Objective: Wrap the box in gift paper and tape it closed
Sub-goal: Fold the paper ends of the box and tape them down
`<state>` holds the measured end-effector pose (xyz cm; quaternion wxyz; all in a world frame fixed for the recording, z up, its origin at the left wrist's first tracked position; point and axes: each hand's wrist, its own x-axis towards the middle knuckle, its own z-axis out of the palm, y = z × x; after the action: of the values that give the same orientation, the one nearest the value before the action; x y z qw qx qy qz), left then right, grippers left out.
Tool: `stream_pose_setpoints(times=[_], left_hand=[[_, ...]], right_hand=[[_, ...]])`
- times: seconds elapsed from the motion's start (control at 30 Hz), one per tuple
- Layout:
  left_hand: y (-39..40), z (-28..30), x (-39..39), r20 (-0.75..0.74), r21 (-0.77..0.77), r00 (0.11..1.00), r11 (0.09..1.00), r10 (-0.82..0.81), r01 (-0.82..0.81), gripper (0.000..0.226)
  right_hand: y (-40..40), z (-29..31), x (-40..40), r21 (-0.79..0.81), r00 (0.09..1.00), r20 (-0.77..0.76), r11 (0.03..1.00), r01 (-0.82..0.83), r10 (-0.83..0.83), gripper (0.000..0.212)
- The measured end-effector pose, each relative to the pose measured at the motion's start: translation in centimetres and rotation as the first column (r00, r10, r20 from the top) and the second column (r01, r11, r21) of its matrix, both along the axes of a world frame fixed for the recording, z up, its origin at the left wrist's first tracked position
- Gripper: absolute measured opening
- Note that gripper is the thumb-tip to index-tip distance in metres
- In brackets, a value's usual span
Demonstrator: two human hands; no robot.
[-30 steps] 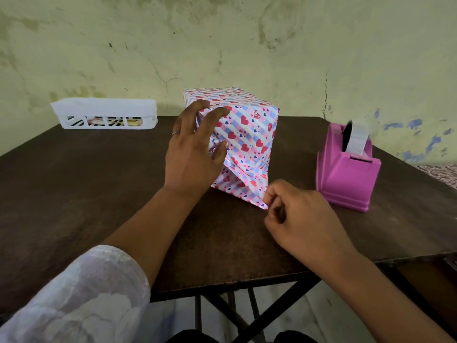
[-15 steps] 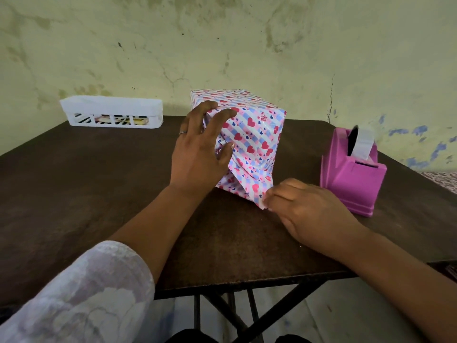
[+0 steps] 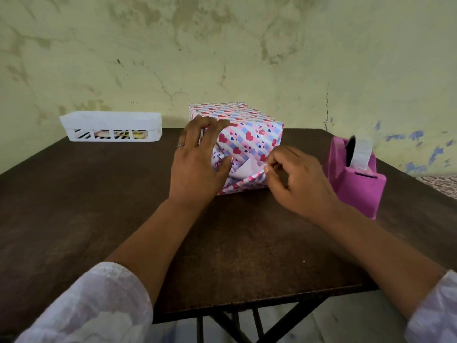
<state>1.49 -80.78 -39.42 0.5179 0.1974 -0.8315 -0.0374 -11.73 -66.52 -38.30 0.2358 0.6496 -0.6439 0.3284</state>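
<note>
Bottom flap half-raised against the box's near end

The box (image 3: 249, 129) sits mid-bench, toward the far edge; left hand (image 3: 197, 164) spread, pressing its side fold; right hand (image 3: 296, 179) fingers (image 3: 268, 168) pinch the flap (image 3: 244, 180) tip, directly before the end face; tape dispenser (image 3: 356, 174) nearer the right hand.

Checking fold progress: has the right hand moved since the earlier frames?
Yes. The right hand has risen from the table up the near face of the wrapped box, lifting the bottom flap.
</note>
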Motion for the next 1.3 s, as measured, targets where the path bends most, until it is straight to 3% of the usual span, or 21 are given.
stream_pose_setpoints(times=[0.23,0.3,0.33,0.43,0.5,0.67,0.8,0.93,1.03,1.13,1.2,1.3], left_hand=[[-0.1,0.0,-0.1,-0.027,0.003,1.0,1.0,-0.011,0.011,0.053],[-0.1,-0.1,-0.2,-0.022,0.001,1.0,1.0,-0.009,0.009,0.054],[-0.1,-0.1,-0.1,-0.021,-0.001,1.0,1.0,-0.012,0.012,0.054],[-0.4,-0.1,-0.1,-0.029,-0.014,0.999,1.0,-0.028,0.027,0.054],[-0.5,-0.2,-0.1,-0.041,-0.024,0.999,0.999,-0.032,0.031,0.054],[-0.5,-0.5,-0.2,-0.032,-0.024,0.999,0.999,-0.034,0.033,0.055],[-0.3,-0.6,0.0,-0.018,-0.012,0.999,0.999,-0.033,0.033,0.058],[-0.1,-0.4,0.4,0.012,-0.175,1.0,0.985,-0.009,0.011,0.056],[0.1,-0.4,1.1,0.103,-0.36,0.993,0.928,-0.062,0.095,0.037],[0.4,-0.8,2.0,0.356,-0.43,0.93,0.868,-0.089,0.247,0.024],[0.9,-1.0,2.2,0.519,-0.398,0.853,0.867,-0.058,0.301,0.032],[1.6,-0.7,2.3,0.621,-0.447,0.782,0.845,0.057,0.293,0.049]], right_hand=[[1.9,-1.1,0.1,-0.067,0.947,0.265,0.983,-0.173,0.184,0.012],[2.2,-1.0,-0.2,0.038,0.933,0.325,0.983,-0.177,0.156,0.016],[2.4,-1.0,-0.3,0.144,0.937,0.33,0.975,-0.169,0.114,0.029],[2.5,-1.3,-1.4,0.461,0.988,0.154,0.884,-0.07,-0.002,0.06],[2.1,-1.5,-2.0,0.529,0.998,0.064,0.847,-0.058,0.028,0.065],[2.1,-2.6,-3.0,0.459,0.997,0.006,0.885,-0.076,0.082,0.049],[1.5,-3.4,-2.6,0.375,0.977,-0.175,0.926,-0.045,0.118,0.045],[0.8,-3.2,-2.0,0.332,0.969,-0.202,0.941,-0.07,0.144,0.045],[0.9,-2.9,-1.6,0.305,0.977,-0.148,0.947,-0.1,0.151,0.047],[1.5,-2.7,-1.3,0.293,0.989,-0.072,0.951,-0.099,0.125,0.047],[1.8,-2.5,-1.3,0.287,0.995,-0.02,0.954,-0.088,0.098,0.042],[2.4,-2.4,-1.1,0.266,0.996,0.032,0.959,-0.093,0.088,0.04]])
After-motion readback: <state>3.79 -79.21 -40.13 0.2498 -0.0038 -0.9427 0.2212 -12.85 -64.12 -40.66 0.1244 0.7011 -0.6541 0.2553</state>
